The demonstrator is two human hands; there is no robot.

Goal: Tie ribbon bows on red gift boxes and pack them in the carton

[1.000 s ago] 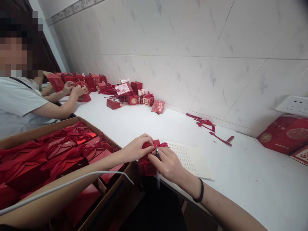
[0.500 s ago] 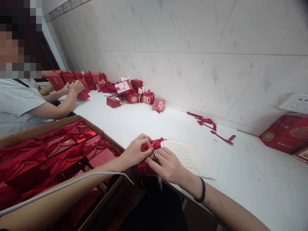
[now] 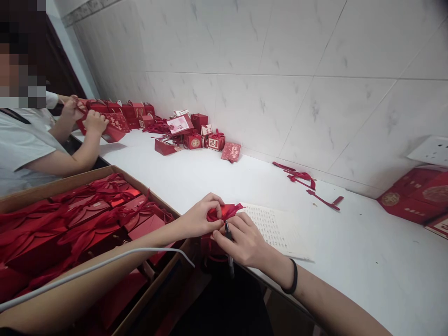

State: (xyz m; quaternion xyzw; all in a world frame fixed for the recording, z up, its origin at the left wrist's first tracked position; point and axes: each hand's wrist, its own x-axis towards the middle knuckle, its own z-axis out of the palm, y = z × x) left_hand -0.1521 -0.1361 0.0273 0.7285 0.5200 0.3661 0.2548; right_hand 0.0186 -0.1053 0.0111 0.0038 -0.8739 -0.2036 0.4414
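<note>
At the table's front edge, my left hand [image 3: 201, 218] is closed, its thumb and fingers pinching a red ribbon [image 3: 231, 211]. The ribbon sits on top of a small red gift box [image 3: 209, 246], mostly hidden below my hands. Close against it on the right, my right hand [image 3: 241, 240] is closed with a dark pen [image 3: 230, 267] tucked in its fingers, the pen's lower end pointing down. Its fingertips also meet the ribbon, though whether they grip it is hidden. A handwritten sheet of paper [image 3: 271, 226] lies just beyond my right hand.
An open carton [image 3: 138, 184] full of ribboned red boxes stands at left, a white cable [image 3: 140, 250] crossing over it. Red boxes [image 3: 194, 140] and loose ribbons [image 3: 304, 179] lie along the wall. A co-worker [image 3: 31, 140] handles a red bag [image 3: 117, 123] at far left.
My hands stay almost in place, and more of the ribbon shows between them. The co-worker's hands have moved left and up with the red bag.
</note>
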